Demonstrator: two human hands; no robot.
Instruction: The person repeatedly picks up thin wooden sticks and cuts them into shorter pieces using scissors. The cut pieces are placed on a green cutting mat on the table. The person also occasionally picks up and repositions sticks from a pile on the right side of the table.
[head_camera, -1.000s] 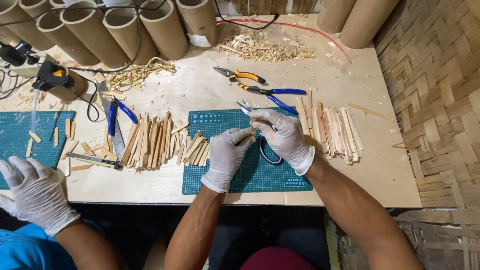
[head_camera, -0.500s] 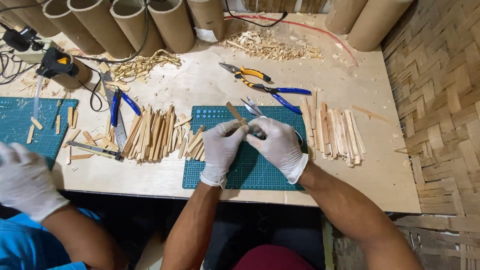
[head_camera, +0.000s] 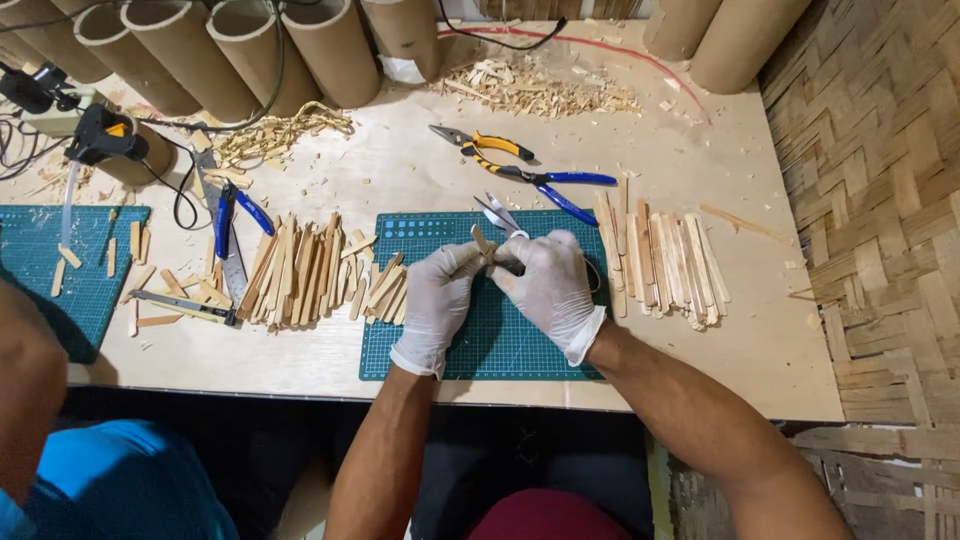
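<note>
Both gloved hands meet over the green cutting mat (head_camera: 440, 340) on the desk (head_camera: 760, 330). Left hand (head_camera: 437, 300) and right hand (head_camera: 548, 288) have fingers closed on a short wooden stick (head_camera: 482, 240), held just above the mat. Small snips (head_camera: 498, 214) lie touching the mat's far edge.

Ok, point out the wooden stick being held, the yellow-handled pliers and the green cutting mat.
wooden stick (head_camera: 481, 240), head view, its free upper end.
yellow-handled pliers (head_camera: 500, 148), head view, on a yellow handle.
green cutting mat (head_camera: 520, 345), head view, bare lower part.
</note>
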